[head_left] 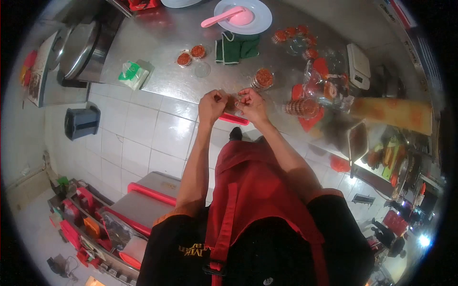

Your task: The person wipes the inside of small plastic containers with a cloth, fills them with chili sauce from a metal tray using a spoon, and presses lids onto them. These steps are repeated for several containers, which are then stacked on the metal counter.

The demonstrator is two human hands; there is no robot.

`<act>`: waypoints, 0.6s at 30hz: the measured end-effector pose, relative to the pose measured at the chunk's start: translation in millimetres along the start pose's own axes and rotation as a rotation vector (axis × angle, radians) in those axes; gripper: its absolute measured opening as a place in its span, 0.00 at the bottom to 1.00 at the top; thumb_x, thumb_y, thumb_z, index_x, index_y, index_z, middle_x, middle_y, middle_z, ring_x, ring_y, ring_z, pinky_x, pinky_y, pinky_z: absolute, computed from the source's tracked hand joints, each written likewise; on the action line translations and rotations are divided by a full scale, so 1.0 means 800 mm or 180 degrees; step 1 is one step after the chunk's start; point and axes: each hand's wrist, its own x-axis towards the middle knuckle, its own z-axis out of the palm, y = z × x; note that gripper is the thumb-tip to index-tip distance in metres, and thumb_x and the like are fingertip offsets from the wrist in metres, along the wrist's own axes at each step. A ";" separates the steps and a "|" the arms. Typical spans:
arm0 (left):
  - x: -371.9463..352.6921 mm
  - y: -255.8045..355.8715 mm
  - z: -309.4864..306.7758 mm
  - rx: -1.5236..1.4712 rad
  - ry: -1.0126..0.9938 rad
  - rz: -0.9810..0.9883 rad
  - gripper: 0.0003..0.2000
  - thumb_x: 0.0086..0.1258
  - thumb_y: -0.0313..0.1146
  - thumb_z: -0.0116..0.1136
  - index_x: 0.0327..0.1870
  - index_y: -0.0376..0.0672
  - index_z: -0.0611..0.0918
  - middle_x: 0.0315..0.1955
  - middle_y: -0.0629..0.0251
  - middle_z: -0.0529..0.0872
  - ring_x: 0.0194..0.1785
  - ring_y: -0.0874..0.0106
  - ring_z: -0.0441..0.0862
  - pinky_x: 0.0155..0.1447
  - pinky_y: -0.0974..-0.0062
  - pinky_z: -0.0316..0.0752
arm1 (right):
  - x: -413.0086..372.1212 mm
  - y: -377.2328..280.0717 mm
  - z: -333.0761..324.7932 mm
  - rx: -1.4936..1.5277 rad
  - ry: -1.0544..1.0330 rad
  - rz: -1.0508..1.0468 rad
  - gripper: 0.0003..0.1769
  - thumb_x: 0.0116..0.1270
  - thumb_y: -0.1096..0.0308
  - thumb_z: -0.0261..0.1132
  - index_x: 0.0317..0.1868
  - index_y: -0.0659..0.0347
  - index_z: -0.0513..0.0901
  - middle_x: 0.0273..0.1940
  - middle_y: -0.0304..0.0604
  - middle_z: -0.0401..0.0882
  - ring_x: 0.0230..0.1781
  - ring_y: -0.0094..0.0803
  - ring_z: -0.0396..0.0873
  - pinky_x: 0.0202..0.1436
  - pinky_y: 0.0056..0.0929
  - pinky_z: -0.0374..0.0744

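My left hand (212, 107) is at the front edge of the steel table (162, 71), fingers curled into a pinch. Just beside it, my right hand (253, 106) has its fingertips pinched too. Between them is a small brownish, partly see-through thing (231, 103); its kind is not clear. Beyond my right hand stands a clear plastic cup of red-orange chili sauce (263, 78). Farther off to the left are two small sauce cups (191, 55), with a clear round lid (202, 69) in front of them. A stack of sauce-coloured cups (300, 108) lies to the right.
A green cloth (237, 47) lies near a white plate (265, 25) holding a pink ladle (238, 17). At left is a green-and-white packet (133, 75). More sauce cups (296, 34) and a white scale (359, 66) are at right. A grey bin (82, 122) stands on the floor.
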 end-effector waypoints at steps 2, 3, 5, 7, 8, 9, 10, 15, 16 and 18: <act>0.006 0.004 0.003 0.0347 -0.0036 -0.0158 0.19 0.64 0.47 0.67 0.30 0.37 0.82 0.27 0.54 0.87 0.30 0.56 0.85 0.37 0.63 0.78 | -0.004 -0.007 0.000 0.0071 0.0042 0.0029 0.17 0.61 0.77 0.73 0.50 0.61 0.80 0.29 0.38 0.81 0.27 0.23 0.81 0.26 0.27 0.85; 0.003 0.004 0.002 0.0344 -0.0031 -0.0155 0.19 0.64 0.47 0.67 0.30 0.37 0.82 0.27 0.54 0.87 0.30 0.56 0.85 0.37 0.63 0.78 | -0.006 -0.010 0.000 0.0068 0.0040 0.0023 0.17 0.61 0.77 0.73 0.50 0.61 0.80 0.29 0.38 0.81 0.27 0.23 0.81 0.26 0.27 0.85; -0.007 0.001 0.004 0.0295 0.0174 0.0238 0.15 0.69 0.42 0.66 0.32 0.37 0.82 0.24 0.60 0.86 0.28 0.63 0.85 0.35 0.68 0.77 | -0.010 -0.014 0.002 -0.0184 0.0143 0.0028 0.17 0.62 0.77 0.72 0.50 0.60 0.79 0.30 0.38 0.81 0.28 0.24 0.81 0.26 0.26 0.84; -0.021 -0.026 0.010 -0.0616 -0.0052 0.0109 0.13 0.71 0.40 0.65 0.34 0.38 0.82 0.25 0.63 0.84 0.28 0.68 0.84 0.34 0.71 0.77 | -0.020 -0.008 -0.001 -0.0390 0.0159 -0.0218 0.17 0.63 0.77 0.71 0.51 0.61 0.79 0.31 0.39 0.82 0.29 0.24 0.81 0.28 0.26 0.84; -0.027 -0.023 0.008 -0.1527 -0.0272 -0.0047 0.12 0.73 0.38 0.64 0.36 0.38 0.82 0.25 0.67 0.83 0.29 0.73 0.82 0.34 0.75 0.77 | -0.027 -0.019 -0.001 -0.0604 0.0151 -0.0459 0.16 0.64 0.77 0.70 0.51 0.61 0.79 0.32 0.39 0.82 0.30 0.24 0.82 0.29 0.25 0.83; -0.038 -0.021 0.006 -0.1530 -0.0297 -0.0031 0.12 0.73 0.38 0.64 0.36 0.38 0.82 0.25 0.67 0.83 0.29 0.73 0.82 0.34 0.75 0.77 | -0.039 -0.030 -0.005 -0.0732 0.0150 -0.0613 0.15 0.66 0.79 0.67 0.53 0.62 0.78 0.34 0.38 0.82 0.32 0.24 0.82 0.31 0.23 0.82; -0.052 0.007 -0.009 -0.1689 -0.0376 -0.0061 0.11 0.75 0.37 0.62 0.39 0.38 0.81 0.28 0.69 0.81 0.30 0.76 0.81 0.35 0.77 0.77 | -0.053 -0.056 -0.012 -0.0743 0.0172 -0.0615 0.15 0.66 0.79 0.67 0.53 0.62 0.78 0.34 0.38 0.82 0.32 0.24 0.82 0.31 0.23 0.82; -0.072 0.130 -0.064 -0.2367 -0.0793 -0.0068 0.13 0.79 0.39 0.57 0.53 0.38 0.80 0.42 0.64 0.82 0.37 0.75 0.81 0.45 0.75 0.79 | -0.072 -0.159 -0.059 0.0685 0.0599 -0.0932 0.19 0.68 0.82 0.64 0.58 0.63 0.74 0.41 0.41 0.77 0.31 0.24 0.82 0.29 0.22 0.82; -0.063 0.129 -0.064 -0.2369 -0.0793 -0.0043 0.13 0.79 0.39 0.57 0.53 0.38 0.80 0.42 0.64 0.82 0.37 0.75 0.81 0.45 0.75 0.79 | -0.058 -0.160 -0.067 0.0684 0.0603 -0.0956 0.19 0.68 0.82 0.64 0.58 0.63 0.74 0.41 0.41 0.77 0.31 0.24 0.82 0.29 0.22 0.82; -0.040 0.116 -0.060 -0.2187 -0.0324 -0.0029 0.13 0.78 0.38 0.58 0.54 0.38 0.80 0.44 0.64 0.82 0.38 0.74 0.82 0.45 0.75 0.79 | -0.027 -0.155 -0.081 0.0357 0.1048 -0.0815 0.20 0.68 0.81 0.65 0.59 0.65 0.73 0.43 0.43 0.77 0.31 0.25 0.82 0.29 0.23 0.83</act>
